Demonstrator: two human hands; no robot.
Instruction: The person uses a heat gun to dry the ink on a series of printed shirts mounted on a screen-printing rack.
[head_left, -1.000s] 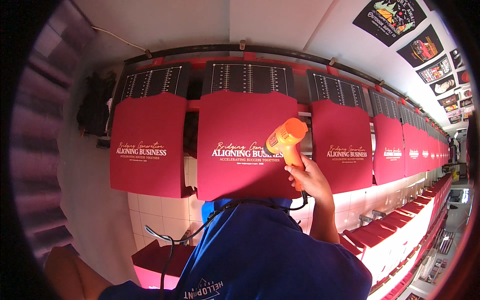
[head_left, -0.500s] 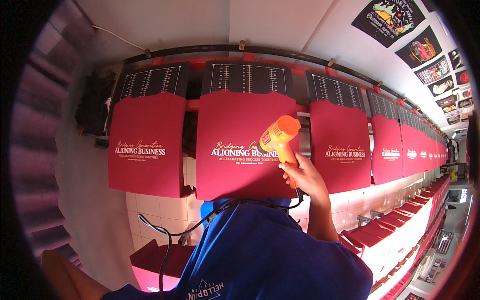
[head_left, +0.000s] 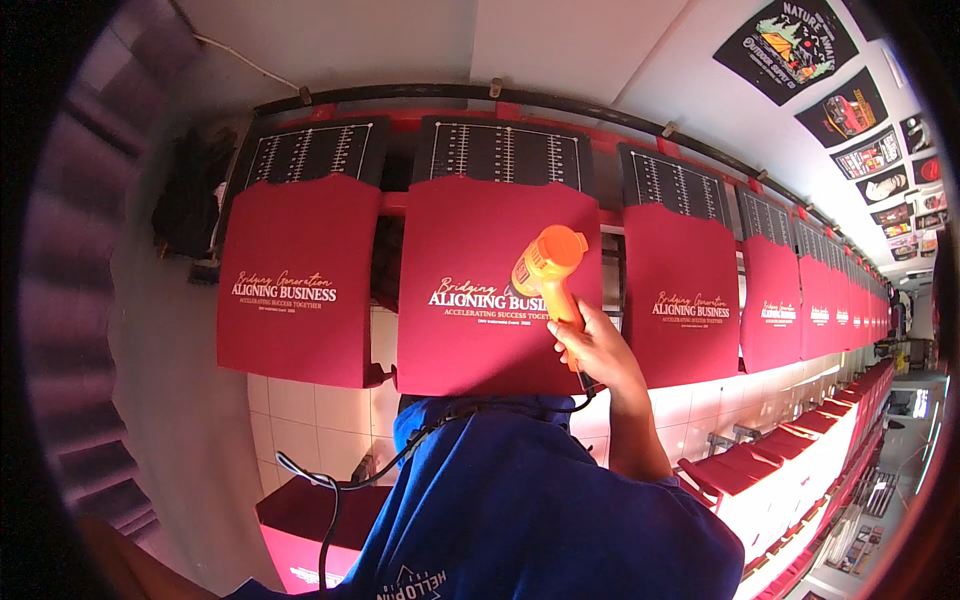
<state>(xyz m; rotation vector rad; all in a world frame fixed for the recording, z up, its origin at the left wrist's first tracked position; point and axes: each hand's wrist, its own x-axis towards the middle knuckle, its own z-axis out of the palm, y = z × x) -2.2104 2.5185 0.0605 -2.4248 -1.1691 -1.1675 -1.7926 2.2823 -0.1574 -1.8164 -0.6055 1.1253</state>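
My right hand [head_left: 604, 352] is closed around the handle of an orange heat gun [head_left: 552, 262]. Its dark nozzle points left and down, over the white and gold lettering of a dark red shirt panel [head_left: 460, 225]. The gun covers part of that print, and whether the nozzle touches the fabric cannot be told. Beneath the panel is a black board [head_left: 505, 152] with white ruler marks. A dark cord [head_left: 340, 486] runs from the handle across my blue shirt. Only my left forearm [head_left: 135, 568] shows at the lower left; the hand is out of sight.
Similar printed red panels [head_left: 295, 235] lie on boards to the left and right along a black rail [head_left: 400, 97]. Another row of red panels [head_left: 740, 465] stands behind me at the right. Printed posters [head_left: 790, 45] hang at the upper right. A purple curtain [head_left: 90, 330] borders the left.
The heat gun and my right hand have shifted slightly left and up over the panel. The view has moved a little, and the left forearm sits lower in the picture.
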